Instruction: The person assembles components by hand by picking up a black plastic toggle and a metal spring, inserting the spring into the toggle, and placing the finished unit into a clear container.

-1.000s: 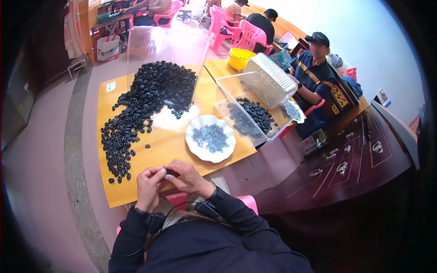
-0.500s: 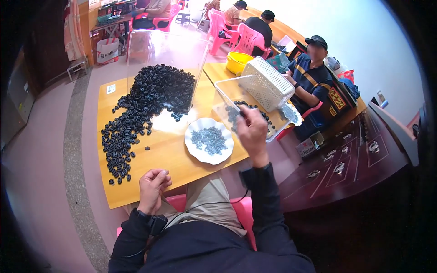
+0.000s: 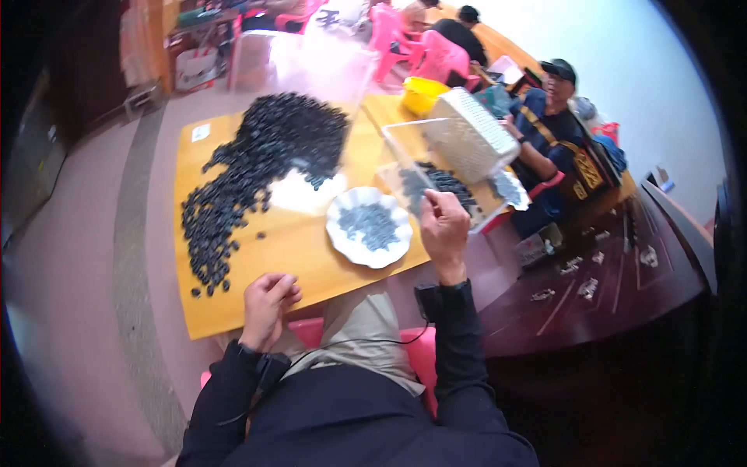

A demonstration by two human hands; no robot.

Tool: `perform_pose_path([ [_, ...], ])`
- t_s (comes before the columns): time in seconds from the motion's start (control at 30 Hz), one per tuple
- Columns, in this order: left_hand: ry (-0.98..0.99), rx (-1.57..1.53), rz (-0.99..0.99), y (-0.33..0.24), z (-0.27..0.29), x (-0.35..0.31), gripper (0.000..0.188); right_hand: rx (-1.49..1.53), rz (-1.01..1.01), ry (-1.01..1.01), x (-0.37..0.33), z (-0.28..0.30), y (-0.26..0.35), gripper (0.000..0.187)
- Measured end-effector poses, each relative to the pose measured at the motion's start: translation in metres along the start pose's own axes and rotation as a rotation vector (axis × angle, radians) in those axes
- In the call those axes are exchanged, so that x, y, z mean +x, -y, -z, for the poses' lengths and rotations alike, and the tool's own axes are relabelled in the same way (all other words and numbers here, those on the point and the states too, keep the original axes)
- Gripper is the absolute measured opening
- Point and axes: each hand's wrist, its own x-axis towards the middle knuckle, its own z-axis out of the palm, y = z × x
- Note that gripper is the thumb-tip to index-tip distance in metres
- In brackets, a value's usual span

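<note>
My left hand (image 3: pixel 268 309) rests at the table's front edge, thumb against curled fingers; anything between them is too small to make out. My right hand (image 3: pixel 446 232) hangs closed over the near side of a clear plastic tray (image 3: pixel 394 138) holding black pieces (image 3: pixel 442 179). What its fingertips hold, if anything, cannot be seen. Between the hands stands a white scalloped plate (image 3: pixel 342 248) with small grey, shiny parts (image 3: pixel 369 226). A large heap of small black oval pieces (image 3: pixel 272 140) spills toward the left front of the wooden table (image 3: pixel 292 241), from a clear bin (image 3: pixel 362 78) lying behind it.
A white perforated basket (image 3: pixel 473 136) leans over the tray, beside a yellow basin (image 3: pixel 425 96). Across the table's right end sits a person in a black cap (image 3: pixel 541 132). A dark red table (image 3: pixel 560 319) with small metallic items stands to my right. Pink chairs are farther back.
The whole view has shifted, with the table higher and slightly right in it. My right hand has drawn back slightly from the tray toward me. My left hand keeps its pinch.
</note>
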Motion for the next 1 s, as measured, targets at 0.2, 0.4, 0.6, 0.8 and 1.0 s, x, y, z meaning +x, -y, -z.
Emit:
perform_pose_path([
  [0.2, 0.040, -0.044, 0.018, 0.001, -0.002, 0.004, 0.012, 0.221, -0.024, 0.248, -0.030, -0.027, 0.020, 0.012],
  [0.4, 0.024, -0.067, 0.005, 0.000, 0.000, 0.003, 0.010, 0.312, 0.103, 0.568, -0.052, -0.068, 0.057, 0.009],
  [0.6, -0.042, -0.177, -0.085, 0.007, 0.003, 0.005, 0.013, 0.397, 0.164, 0.709, -0.064, -0.132, 0.098, 0.014],
  [0.8, -0.118, -0.227, -0.117, 0.003, 0.004, 0.005, 0.020, 0.194, 0.274, 0.713, -0.063, -0.182, 0.119, 0.019],
  [1.0, -0.137, -0.240, -0.121, 0.000, 0.007, 0.007, 0.022, 0.108, 0.227, 0.796, -0.066, -0.190, 0.116, 0.016],
])
